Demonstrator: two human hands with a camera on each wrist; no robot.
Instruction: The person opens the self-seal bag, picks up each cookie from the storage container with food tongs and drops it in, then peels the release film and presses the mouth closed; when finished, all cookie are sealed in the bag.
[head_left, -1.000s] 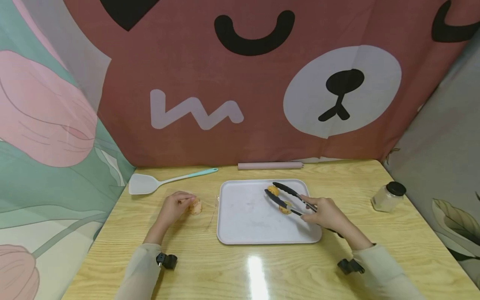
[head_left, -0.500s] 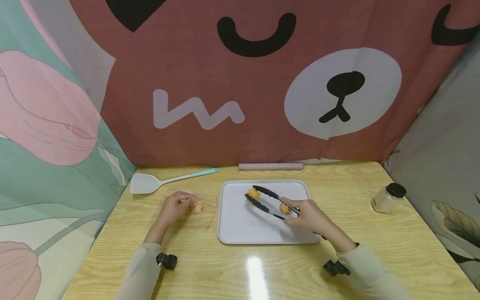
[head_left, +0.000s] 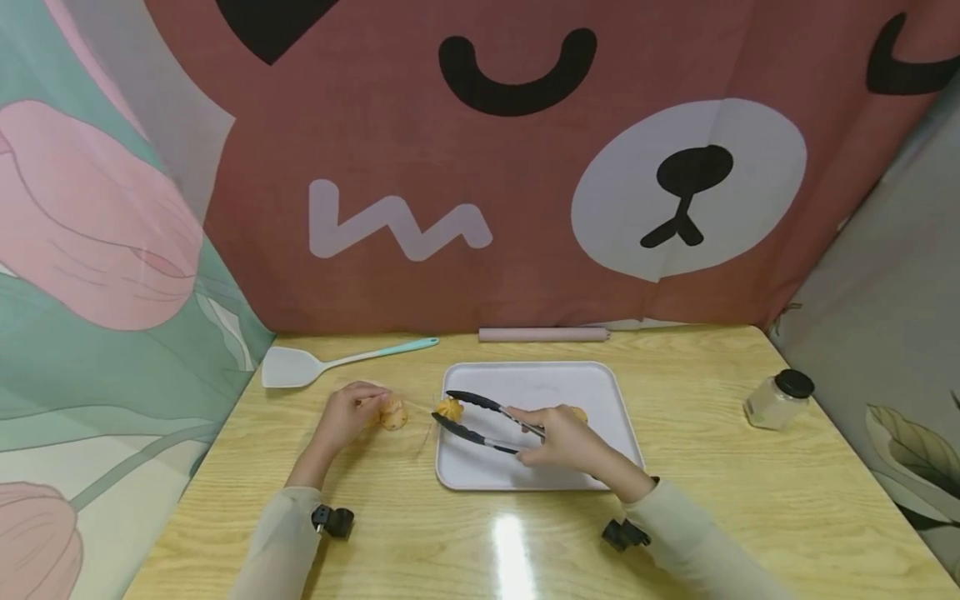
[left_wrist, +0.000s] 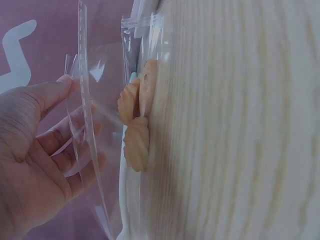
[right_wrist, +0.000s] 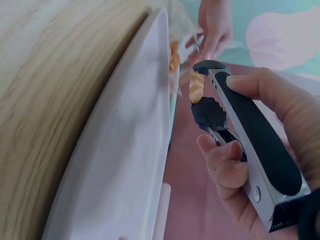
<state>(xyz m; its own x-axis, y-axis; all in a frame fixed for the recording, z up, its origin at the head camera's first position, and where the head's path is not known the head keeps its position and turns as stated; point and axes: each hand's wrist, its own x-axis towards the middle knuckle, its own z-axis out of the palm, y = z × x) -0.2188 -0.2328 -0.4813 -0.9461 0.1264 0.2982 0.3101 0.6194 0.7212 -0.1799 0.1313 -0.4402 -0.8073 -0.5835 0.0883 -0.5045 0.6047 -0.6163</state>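
My left hand [head_left: 351, 417] pinches the rim of a clear plastic bag [left_wrist: 88, 107], holding its mouth apart above the wood. Inside the bag lie several piped, ridged cookies [left_wrist: 136, 145]. In my right hand [head_left: 567, 440] is a pair of kitchen tongs [head_left: 468, 433] with black tips. Those tips clasp one golden swirl cookie [right_wrist: 196, 87] over the left edge of a white tray [head_left: 540, 379], close to the bag. Another cookie [head_left: 579, 413] sits on the tray, partly hidden behind my right hand.
A white spatula [head_left: 292, 367] with a teal handle lies at the back left. Behind the tray is a pale pink roll [head_left: 543, 334]. A glass jar [head_left: 777, 402] with a black lid stands at the right. A printed cloth [head_left: 525, 275] hangs behind the table.
My right hand has carried the cookie in the tongs leftward, from the tray's right side to its left edge by the bag. My left hand has stayed put.
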